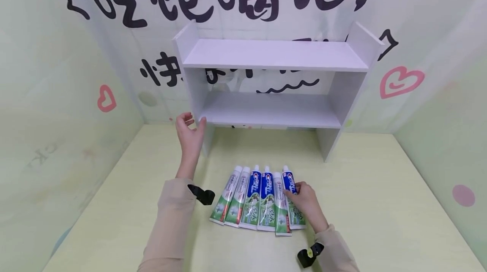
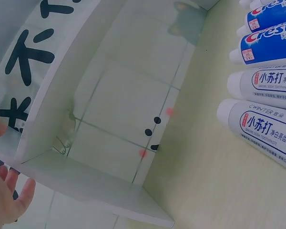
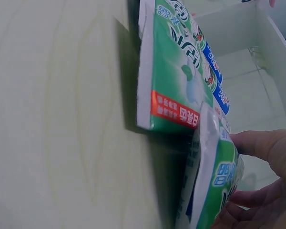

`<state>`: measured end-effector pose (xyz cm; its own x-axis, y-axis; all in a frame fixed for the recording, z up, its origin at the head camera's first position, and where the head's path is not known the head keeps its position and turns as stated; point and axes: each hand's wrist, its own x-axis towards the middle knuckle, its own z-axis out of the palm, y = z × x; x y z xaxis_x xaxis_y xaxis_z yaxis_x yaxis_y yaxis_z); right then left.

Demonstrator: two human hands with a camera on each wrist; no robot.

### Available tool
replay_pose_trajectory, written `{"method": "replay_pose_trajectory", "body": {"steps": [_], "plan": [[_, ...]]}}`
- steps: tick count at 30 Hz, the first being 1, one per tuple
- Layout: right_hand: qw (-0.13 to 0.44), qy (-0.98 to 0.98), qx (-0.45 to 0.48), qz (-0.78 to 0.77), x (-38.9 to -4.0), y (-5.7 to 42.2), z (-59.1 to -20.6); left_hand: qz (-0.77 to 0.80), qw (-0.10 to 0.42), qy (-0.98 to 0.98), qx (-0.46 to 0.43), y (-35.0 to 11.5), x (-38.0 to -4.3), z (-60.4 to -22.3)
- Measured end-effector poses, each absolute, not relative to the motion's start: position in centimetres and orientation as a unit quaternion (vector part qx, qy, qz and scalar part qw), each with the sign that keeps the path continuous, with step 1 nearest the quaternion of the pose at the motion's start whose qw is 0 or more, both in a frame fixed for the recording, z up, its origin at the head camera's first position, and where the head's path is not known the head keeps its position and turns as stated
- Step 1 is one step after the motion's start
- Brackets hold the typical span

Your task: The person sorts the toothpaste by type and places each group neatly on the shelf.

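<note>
I see the person's left arm (image 1: 186, 167) stretched well forward in a beige sleeve (image 1: 171, 217), the left hand (image 1: 190, 134) held up, its thumb (image 1: 202, 125) apart from loosely bent fingers (image 1: 184, 121). The right arm (image 1: 320, 222) extends less far — the right hand (image 1: 305, 202) sits lower and nearer the body, thumb and fingers bent in a pinch.

Beneath the white two-tier shelf unit (image 1: 272, 107), flat side panels (image 1: 329, 142) flank a passable gap; six slim green-ended toothpaste tubes (image 1: 267, 206) obstruct its front.

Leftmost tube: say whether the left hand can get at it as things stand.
Probably yes: the left hand is beside the shelf, and the tube lies uncovered in front, no other tube between.
</note>
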<state>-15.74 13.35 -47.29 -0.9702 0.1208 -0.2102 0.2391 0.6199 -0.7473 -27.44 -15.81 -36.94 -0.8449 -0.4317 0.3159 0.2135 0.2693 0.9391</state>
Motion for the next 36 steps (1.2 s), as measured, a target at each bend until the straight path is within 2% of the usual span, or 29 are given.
{"method": "replay_pose_trajectory", "body": {"steps": [10,22,36], "plan": [[0.076,0.895,0.100,-0.427,-15.3,13.4,-46.9,-0.569,0.275,-0.772,0.066,-16.4,-28.9,-36.9],[0.054,0.891,0.120,-0.434,-15.3,13.3,-47.2,-0.568,0.293,-0.766,0.061,-16.8,-29.7,-37.1],[0.048,0.885,0.118,-0.448,-15.4,13.8,-46.8,-0.566,0.283,-0.772,0.067,-17.4,-30.0,-37.5]]}}
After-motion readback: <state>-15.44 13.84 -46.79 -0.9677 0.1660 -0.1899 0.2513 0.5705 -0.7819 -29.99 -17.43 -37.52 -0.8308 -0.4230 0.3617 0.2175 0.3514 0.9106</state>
